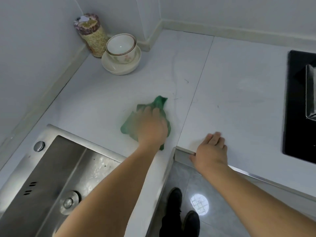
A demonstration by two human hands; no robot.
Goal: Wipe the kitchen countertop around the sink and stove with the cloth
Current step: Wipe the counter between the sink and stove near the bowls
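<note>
While the green cloth point(147, 117) lay crumpled on the white countertop point(230, 93) at the centre of the frame, it was pressed flat under the left hand point(152, 125), whose fingers were spread over the fabric rather than closed around it. The right hand point(211, 151) was laid open, palm down, on the counter's front edge just right of the cloth, with nothing held. The stainless steel sink point(51, 177) was seen at the lower left, near the cloth. The black stove point(295, 103) was cut off at the right edge, well apart from it. In the upper left corner, a bowl point(120, 48) was stacked in a wider bowl point(119, 67) beside a patterned jar point(92, 35).
</note>
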